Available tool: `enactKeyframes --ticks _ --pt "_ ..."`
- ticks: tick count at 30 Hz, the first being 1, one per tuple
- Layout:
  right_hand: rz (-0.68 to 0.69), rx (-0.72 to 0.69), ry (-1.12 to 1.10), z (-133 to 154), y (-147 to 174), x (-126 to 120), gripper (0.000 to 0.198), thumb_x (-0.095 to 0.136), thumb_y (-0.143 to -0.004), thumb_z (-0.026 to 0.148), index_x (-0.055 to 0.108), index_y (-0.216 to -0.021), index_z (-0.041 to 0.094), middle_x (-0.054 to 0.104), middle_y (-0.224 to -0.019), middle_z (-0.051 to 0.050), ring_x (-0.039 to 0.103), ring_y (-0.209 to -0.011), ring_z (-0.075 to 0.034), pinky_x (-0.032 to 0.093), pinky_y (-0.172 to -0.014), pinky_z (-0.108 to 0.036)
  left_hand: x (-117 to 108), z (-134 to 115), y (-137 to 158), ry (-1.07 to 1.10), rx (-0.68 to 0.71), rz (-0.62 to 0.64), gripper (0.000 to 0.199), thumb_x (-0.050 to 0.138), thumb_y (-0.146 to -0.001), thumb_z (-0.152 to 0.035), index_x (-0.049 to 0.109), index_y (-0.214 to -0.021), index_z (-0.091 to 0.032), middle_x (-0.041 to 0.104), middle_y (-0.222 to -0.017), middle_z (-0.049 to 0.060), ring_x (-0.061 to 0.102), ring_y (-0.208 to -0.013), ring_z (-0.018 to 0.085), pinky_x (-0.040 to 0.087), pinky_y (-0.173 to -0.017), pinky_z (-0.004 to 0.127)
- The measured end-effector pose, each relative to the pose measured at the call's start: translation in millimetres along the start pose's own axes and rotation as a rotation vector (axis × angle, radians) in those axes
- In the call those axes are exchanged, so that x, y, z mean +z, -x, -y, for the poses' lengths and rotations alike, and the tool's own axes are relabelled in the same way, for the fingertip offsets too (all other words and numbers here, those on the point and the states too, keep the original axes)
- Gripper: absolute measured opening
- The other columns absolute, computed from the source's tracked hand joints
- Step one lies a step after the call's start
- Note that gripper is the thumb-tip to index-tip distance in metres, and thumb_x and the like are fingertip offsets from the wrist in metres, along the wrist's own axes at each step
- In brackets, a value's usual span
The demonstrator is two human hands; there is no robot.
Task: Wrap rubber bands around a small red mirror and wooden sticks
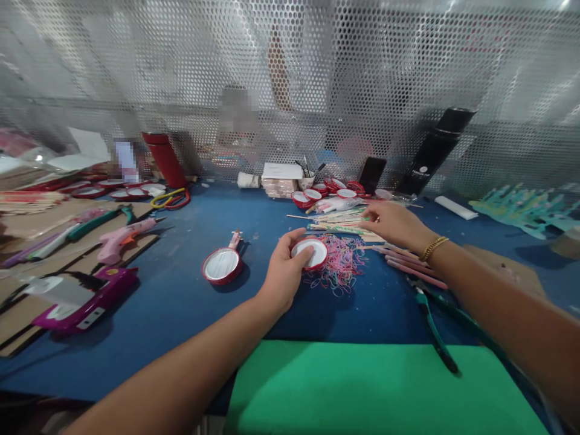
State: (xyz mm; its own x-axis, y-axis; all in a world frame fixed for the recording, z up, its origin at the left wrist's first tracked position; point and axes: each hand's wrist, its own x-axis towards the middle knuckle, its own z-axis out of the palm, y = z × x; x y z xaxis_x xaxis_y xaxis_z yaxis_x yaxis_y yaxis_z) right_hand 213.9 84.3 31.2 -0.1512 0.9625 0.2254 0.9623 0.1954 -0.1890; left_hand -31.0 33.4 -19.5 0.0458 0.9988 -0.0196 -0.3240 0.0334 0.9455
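My left hand (pixel 281 272) is closed round the edge of a shallow round red-rimmed lid (pixel 319 254), its white inside facing up and the thumb lying across it. Under and beside this lid spreads a tangle of small coloured rubber bands (pixel 342 266). My right hand (pixel 392 222) reaches over the pile of thin wooden sticks (pixel 338 219) with its fingertips drawn together. Whether a stick is between them I cannot make out. Several pink sticks (pixel 410 264) lie below that wrist. Another red-rimmed lid (pixel 222 266), with a small piece at its top edge, lies to the left.
Green-handled pliers (pixel 432 332) lie partly over a green sheet (pixel 385 386) at the front. On the left are a pink glue gun (pixel 120 241) and a purple device (pixel 90 305). A red bottle (pixel 165 160), more lids (pixel 312 194) and a black bottle (pixel 432 154) stand along the perforated metal screen (pixel 308 72).
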Motion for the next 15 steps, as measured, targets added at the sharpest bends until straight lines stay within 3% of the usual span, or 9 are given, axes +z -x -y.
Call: enactKeyframes --ticks 3,10,15 --pt "-0.04 -0.02 -0.026 9 7 3 0.021 0.058 -0.084 0.037 0.07 -0.088 0.02 0.071 -0.086 -0.007 0.06 -0.077 -0.02 0.037 -0.064 -0.029 1 -1 -1 0.073 -0.037 -0.034 0.043 0.072 -0.07 -0.021 0.061 -0.111 -0.018 0.066 -0.11 0.006 0.062 -0.083 0.013 0.051 -0.07 0.023" --pt "0.227 -0.161 -0.018 34 50 8 0.009 0.066 -0.078 0.029 0.069 -0.073 0.023 0.07 -0.078 -0.003 0.061 -0.077 -0.019 0.039 -0.069 -0.029 2 -2 1 0.161 -0.117 -0.076 0.033 0.071 -0.073 -0.019 0.063 -0.105 -0.019 0.066 -0.106 0.005 0.062 -0.077 0.01 0.051 -0.06 0.019" --pt "0.218 -0.027 0.146 41 66 15 0.025 0.061 -0.082 0.04 0.069 -0.074 0.019 0.07 -0.08 -0.009 0.062 -0.079 -0.022 0.041 -0.072 -0.031 3 -2 3 0.1 -0.121 -0.03 0.035 0.069 -0.072 -0.019 0.063 -0.106 -0.019 0.066 -0.1 0.003 0.061 -0.075 0.01 0.049 -0.061 0.02"
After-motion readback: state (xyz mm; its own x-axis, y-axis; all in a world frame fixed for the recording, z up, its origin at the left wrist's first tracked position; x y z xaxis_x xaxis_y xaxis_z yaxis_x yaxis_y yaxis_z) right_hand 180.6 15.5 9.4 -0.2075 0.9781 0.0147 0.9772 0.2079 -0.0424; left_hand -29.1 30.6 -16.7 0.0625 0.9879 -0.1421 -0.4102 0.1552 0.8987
